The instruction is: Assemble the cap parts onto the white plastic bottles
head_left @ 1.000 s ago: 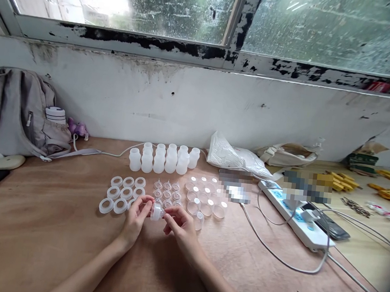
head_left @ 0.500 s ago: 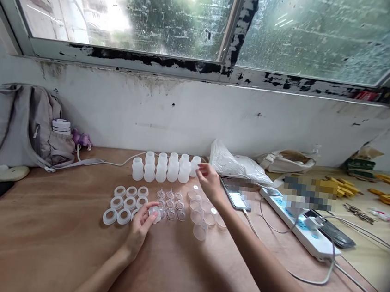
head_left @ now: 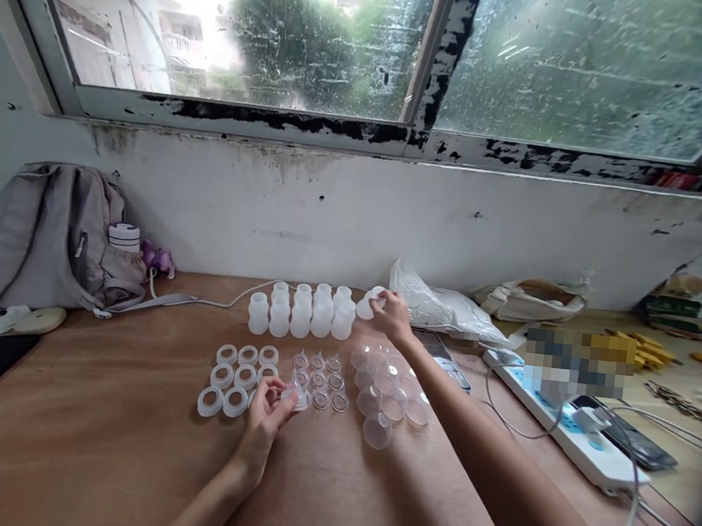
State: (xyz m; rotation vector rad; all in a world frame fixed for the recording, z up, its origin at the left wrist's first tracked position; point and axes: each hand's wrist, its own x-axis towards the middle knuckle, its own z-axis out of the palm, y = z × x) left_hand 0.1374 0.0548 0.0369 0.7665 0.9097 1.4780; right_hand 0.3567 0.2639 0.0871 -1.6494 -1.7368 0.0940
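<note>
1. Looking down through the head view, we see our left hand (head_left: 265, 417) near the front of the table (head_left: 86, 453), fingers curled together around a small clear nipple-and-ring piece (head_left: 296, 395), which sits at the fingertips just in front of the rows of parts.
2. We see our right hand (head_left: 391, 313) reaching across to the far row, fingers clamped on a white bottle (head_left: 370, 303) that is tilted and sits at the right end of the bottle row (head_left: 301, 312).
3. We note the white rings (head_left: 236, 368) laid flat in rows to the left of our left hand, touching or just beside one another.
4. We note the small clear nipples (head_left: 318, 372) in rows between the rings and the clear caps (head_left: 390, 397); one cap lies apart at the front of its group, just under our right forearm.
5. We record, at the left of the table against the wall, a grey backpack (head_left: 46, 239) with a white-lidded cup in its side pocket.
6. We record, at the right, a white plastic bag (head_left: 440, 306), a phone partly hidden by our right arm, and a white power strip (head_left: 577, 433) with cables running off it.
</note>
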